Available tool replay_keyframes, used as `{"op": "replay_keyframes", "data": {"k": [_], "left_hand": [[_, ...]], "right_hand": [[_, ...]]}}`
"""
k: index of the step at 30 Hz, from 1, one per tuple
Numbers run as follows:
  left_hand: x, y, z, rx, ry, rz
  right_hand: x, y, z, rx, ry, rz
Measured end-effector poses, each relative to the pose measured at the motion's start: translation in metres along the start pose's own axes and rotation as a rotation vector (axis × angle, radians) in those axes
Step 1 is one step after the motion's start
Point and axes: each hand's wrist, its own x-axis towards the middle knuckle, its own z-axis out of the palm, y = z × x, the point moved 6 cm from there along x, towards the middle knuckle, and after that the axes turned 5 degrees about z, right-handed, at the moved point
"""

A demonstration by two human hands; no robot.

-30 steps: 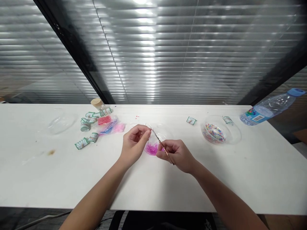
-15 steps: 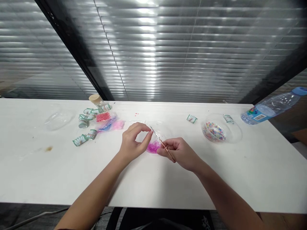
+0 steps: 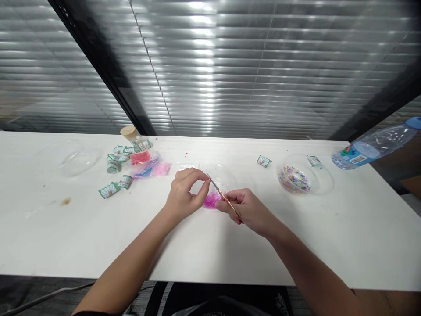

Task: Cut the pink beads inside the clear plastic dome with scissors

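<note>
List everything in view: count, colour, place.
Tool: one, silver, copper, centre
Pieces: many, magenta, clear centre dish
Beads: many, multicoloured, clear right dish
Packets: several, green, white, left and right
Bags: several, red, blue, pink, left
Jar: one, beige lid, back left
Clear plastic: count unclear, far left
Red bits: few, red, back centre
Bottle: one, clear, far right
Cable: one, grey, lower left
Table: one, white, below
Blinds: several, grey, back
Left hand: one, by tool
Right hand: one, holding tool

A vertical band of glare runs down the middle of the blinds [image 3: 204, 70], which darken toward the right. The white surface [image 3: 329, 245] looks bright, with a soft shadow between the forearms [image 3: 138, 250]. Wide-angle distortion stretches the bottle [image 3: 362, 151] at far right; the small coloured pieces [image 3: 296, 179] look soft.
</note>
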Motion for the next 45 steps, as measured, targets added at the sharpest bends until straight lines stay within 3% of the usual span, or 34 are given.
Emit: {"op": "replay_keyframes", "data": {"k": [35,40,45], "left_hand": [[0.0,-0.006,0.002,-0.008,-0.036,-0.029],[0.004,-0.015,-0.007,0.019,0.019,-0.058],[0.004,-0.054,-0.011,0.018,0.077,-0.186]], "right_hand": [[0.003,0.001,0.001,0.016,0.063,-0.008],[0.005,0.001,-0.016,-0.027,0.229,-0.04],[0.003,-0.004,-0.046,-0.325,0.628,-0.12]]}}
